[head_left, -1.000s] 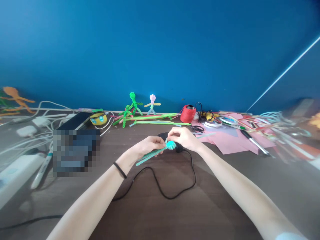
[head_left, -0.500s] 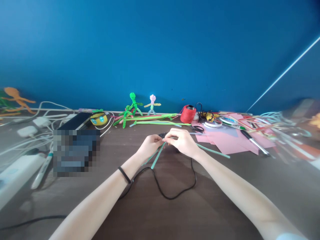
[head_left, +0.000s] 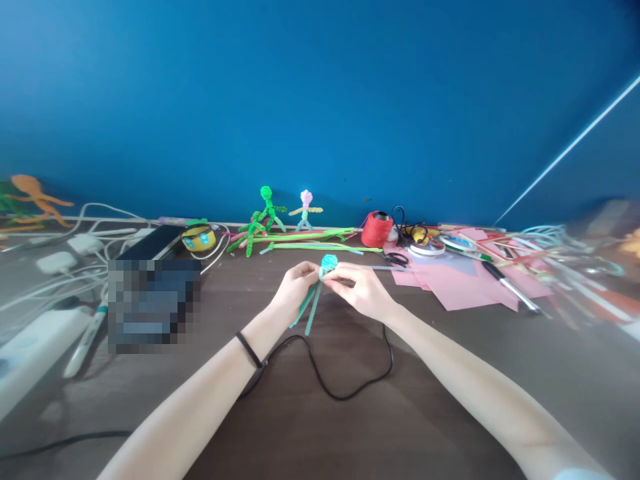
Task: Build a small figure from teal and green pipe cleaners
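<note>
Where hands meet: left hand (head_left: 295,288) and right hand (head_left: 361,288) pinch a pipe cleaner (head_left: 320,287).
Look: teal, coiled head, two straight tails.

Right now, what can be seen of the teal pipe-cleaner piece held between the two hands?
The teal pipe-cleaner piece looks like fuzzy chenille wire. Its top is wound into a small round coil, and two straight strands hang from it, slanting down and to the left. It is held above the brown table, pinched just under the coil by the left hand and the right hand. Finer detail is blurred.
</note>
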Motion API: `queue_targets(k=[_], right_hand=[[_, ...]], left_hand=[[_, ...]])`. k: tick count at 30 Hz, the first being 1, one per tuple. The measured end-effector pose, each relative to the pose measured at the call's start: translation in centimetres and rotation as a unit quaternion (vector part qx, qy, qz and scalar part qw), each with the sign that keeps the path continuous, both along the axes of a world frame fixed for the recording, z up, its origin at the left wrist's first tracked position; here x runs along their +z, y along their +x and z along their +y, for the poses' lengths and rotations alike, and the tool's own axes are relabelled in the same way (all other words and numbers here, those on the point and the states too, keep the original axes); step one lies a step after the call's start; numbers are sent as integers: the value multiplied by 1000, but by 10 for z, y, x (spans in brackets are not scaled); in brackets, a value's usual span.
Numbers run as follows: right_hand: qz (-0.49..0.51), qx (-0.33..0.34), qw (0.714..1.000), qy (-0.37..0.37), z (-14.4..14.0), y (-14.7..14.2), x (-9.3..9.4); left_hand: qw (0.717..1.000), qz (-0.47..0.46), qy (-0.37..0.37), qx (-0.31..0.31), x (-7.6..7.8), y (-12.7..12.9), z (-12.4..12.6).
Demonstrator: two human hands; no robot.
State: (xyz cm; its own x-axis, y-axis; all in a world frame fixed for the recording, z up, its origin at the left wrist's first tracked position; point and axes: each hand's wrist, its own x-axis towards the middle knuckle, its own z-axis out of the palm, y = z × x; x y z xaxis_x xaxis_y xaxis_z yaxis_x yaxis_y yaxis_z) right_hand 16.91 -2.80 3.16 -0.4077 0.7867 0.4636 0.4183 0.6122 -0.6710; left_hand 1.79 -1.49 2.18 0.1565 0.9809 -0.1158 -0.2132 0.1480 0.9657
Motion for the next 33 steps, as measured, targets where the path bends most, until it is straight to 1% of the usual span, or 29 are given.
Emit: queue_targets(k=[3,5,8,10,12,18,28,33], right_hand=[[31,-1,999,-34,2,1,1],[61,5,995,-76,3,1,1],[87,1,987,-132,5,2,1],[92,-8,985,-146,6,2,0],[96,-7,984,-152,7,2,-1],[106,1,981,-163,7,1,-4],[86,5,984,-159,6,1,-4],[72,-4,987,-147,5,1,-3]], left_hand=[[999,-50,-11,-16,3,0,0],[996,-76,-23,-34,4,0,0],[995,-90,-31,-43,5,-2,2],[995,-90,-18,-37,4,-3,4],[995,-90,-5,-38,3,-4,6],[995,-82,-2,-54,4,-2,5],[995,-97,-17,-27,6,-3,5],[991,-127,-30,-31,5,-3,9]])
